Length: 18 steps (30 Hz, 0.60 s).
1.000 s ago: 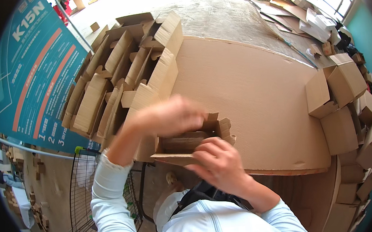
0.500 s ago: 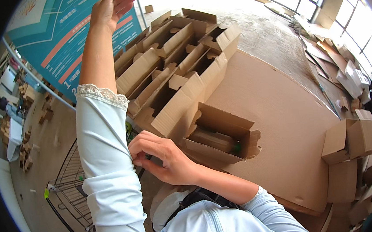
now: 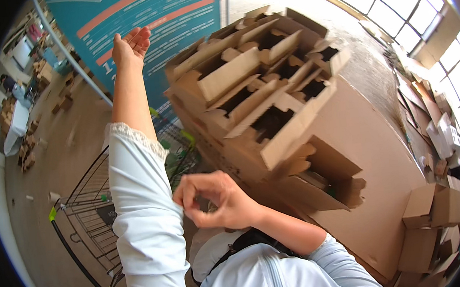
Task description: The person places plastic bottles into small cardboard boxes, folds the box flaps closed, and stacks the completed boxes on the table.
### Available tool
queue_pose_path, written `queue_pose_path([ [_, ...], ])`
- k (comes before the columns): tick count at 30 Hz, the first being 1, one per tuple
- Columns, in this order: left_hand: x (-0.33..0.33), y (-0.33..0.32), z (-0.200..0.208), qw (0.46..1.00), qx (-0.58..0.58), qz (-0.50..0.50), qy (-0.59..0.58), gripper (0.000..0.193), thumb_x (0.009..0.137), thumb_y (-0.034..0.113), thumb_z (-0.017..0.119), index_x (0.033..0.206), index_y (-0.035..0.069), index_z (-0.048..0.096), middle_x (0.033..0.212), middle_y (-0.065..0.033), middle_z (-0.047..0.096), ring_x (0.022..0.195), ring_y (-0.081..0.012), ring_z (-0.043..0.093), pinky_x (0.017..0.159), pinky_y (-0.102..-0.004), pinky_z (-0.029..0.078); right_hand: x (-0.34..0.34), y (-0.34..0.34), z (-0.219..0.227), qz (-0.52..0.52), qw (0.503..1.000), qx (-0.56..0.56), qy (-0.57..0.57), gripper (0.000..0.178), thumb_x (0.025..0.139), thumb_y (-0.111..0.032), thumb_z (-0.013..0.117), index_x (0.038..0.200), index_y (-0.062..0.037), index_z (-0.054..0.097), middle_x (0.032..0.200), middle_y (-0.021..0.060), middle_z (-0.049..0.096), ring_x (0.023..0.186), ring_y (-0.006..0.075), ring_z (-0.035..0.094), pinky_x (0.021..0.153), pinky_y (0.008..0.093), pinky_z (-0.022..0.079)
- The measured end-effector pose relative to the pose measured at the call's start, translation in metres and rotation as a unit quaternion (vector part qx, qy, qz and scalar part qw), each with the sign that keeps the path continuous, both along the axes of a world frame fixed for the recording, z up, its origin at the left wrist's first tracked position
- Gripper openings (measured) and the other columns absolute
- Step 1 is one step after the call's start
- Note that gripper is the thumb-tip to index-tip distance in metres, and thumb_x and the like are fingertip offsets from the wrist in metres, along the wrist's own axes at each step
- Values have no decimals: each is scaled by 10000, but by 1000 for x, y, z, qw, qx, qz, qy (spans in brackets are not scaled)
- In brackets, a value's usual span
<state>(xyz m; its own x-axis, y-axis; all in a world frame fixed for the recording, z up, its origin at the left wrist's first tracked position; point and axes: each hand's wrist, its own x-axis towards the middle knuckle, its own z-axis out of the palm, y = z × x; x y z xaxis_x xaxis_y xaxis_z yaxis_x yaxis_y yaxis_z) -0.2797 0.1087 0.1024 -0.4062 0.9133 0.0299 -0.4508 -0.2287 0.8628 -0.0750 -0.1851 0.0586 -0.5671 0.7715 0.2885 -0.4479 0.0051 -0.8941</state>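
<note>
My left arm stretches forward in a pale blue sleeve [image 3: 149,221] with a lace cuff at the forearm. Beyond the cuff my left hand [image 3: 131,47] is raised, palm turned up, with nothing in it. At the elbow's inner side, my right hand [image 3: 221,199] has thumb and fingers curled together against that sleeve, seeming to pinch its cloth. To the right of both hands stands a cluster of open cardboard boxes [image 3: 229,76] with upright flaps. A single open carton [image 3: 334,156] sits nearer me; its contents are mostly in shadow, with a bit of green showing.
The boxes rest on a cardboard-covered table [image 3: 370,147]. A wire shopping cart [image 3: 93,232] with green corners stands at left, holding green items. Behind my left hand rises a teal banner [image 3: 183,49]. Stacked cartons [image 3: 422,247] line the right side.
The view has shifted, so boxes and banner appear farther right. My left hand is lower in the picture, its fingers now more visible. My right hand remains at the sleeve, its finger loop rounder.
</note>
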Motion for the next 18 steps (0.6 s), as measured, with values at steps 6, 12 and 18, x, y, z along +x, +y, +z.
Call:
queue_pose_path([
  [6, -149, 16, -73, 954, -72, 155, 245, 311, 954, 238, 492, 937, -32, 646, 806, -140, 720, 637, -173, 674, 514, -258, 530, -79, -8, -20, 228, 970, 68, -40, 103, 791, 10, 635, 884, -9, 594, 1017, 117, 588, 864, 271, 567, 757, 319, 484],
  [12, -167, -92, -182, 853, -80, -334, 393, 277, 973, 294, 581, 1100, 52, 624, 938, -21, 661, 799, -119, 654, 653, -291, 539, -93, 29, -68, 84, 894, 228, -377, 550, 833, -108, 674, 1351, -72, 494, 1454, 131, 447, 1182, 339, 537, 961, 408, 490],
  [18, -245, -124, -399, 497, -451, -313, 672, 414, 756, 256, 783, 1067, 9, 663, 1056, -200, 672, 918, -346, 663, 787, -434, 529, -19, 37, -65, -31, 859, 45, -509, 429, 826, -103, 703, 1233, -15, 599, 1235, 171, 622, 1090, 347, 609, 913, 400, 514],
])
